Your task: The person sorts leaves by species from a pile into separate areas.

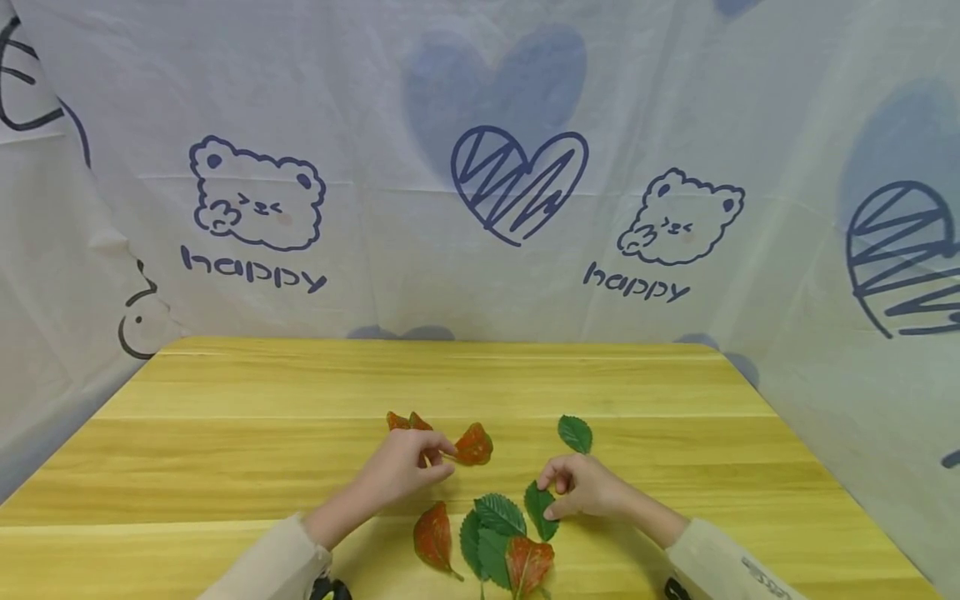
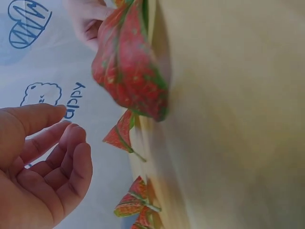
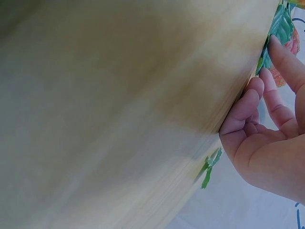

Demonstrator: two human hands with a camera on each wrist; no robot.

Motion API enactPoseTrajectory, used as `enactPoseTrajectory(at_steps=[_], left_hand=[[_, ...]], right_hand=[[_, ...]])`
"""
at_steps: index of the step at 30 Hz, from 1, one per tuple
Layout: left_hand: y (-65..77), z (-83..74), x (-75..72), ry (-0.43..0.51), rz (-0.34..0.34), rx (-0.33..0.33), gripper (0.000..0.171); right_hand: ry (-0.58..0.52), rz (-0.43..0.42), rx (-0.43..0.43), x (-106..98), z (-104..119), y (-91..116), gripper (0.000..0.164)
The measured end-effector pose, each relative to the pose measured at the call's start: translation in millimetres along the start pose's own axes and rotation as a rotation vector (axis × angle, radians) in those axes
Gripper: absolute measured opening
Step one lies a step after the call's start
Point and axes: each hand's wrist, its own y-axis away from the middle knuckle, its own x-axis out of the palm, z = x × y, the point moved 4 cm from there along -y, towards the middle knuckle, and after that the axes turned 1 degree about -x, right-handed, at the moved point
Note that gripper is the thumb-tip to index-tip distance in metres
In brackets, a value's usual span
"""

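Note:
My left hand [image 1: 408,467] is beside a red leaf [image 1: 474,445], its fingertips close to the stem. In the left wrist view, its loosely bent fingers [image 2: 78,162] have nothing between them and the thumb. On the right, my right hand [image 1: 588,486] holds a dark green leaf [image 1: 540,510] at its two ends, between thumb and index finger; the other fingers are curled. The right wrist view shows the thumb tip against green leaf surface. Just left of that leaf lies a cluster of overlapping green leaves [image 1: 501,515], with a red leaf [image 1: 529,563] on top.
Another red leaf [image 1: 433,537] lies left of the cluster. More red leaves [image 1: 397,422] are partly hidden behind my left hand. A single green leaf [image 1: 575,433] lies beyond my right hand. The yellow wood-grain table [image 1: 247,400] backs onto a printed cloth [image 1: 390,125].

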Motion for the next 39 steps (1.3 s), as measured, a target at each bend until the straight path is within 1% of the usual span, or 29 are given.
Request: enactPoseTrajectory(at_steps=[3, 6, 10, 18, 20, 24, 29, 37, 39], left_hand=[[4.5, 1.0, 2.6, 0.032, 0.014, 0.001, 0.015], [9.1, 2.8, 5.5, 0.090, 0.039, -0.020, 0.018], [15.1, 5.5, 9.5, 0.188, 0.090, -0.064, 0.023], [22.8, 6.4, 16.6, 0.392, 0.180, -0.160, 0.030], [24.6, 6.7, 18.0, 0.422, 0.200, -0.180, 0.030], [27.1, 6.7, 20.3, 0.442, 0.223, -0.193, 0.030], [28.6, 7.9, 22.6, 0.436, 0.237, -0.205, 0.029], [29.3, 9.7, 25.0, 0.405, 0.267, -0.188, 0.024], [29.2, 10.5, 25.2, 0.404, 0.270, -0.194, 0.025]], right_hand=[[0.002, 0.001, -0.001, 0, 0, 0, 0.024], [0.006, 0.001, -0.004, 0, 0, -1, 0.023], [0.004, 0.004, -0.003, 0, 0, -1, 0.023], [0.009, 0.008, -0.003, 1, -1, 0, 0.023], [0.011, 0.008, -0.005, 1, -1, -1, 0.023], [0.009, 0.007, -0.005, 1, -1, -1, 0.023], [0.011, 0.006, -0.004, 0, 0, -1, 0.023], [0.036, 0.011, 0.000, 0, 0, -1, 0.022], [0.041, 0.010, 0.002, 0, 0, -1, 0.022]])
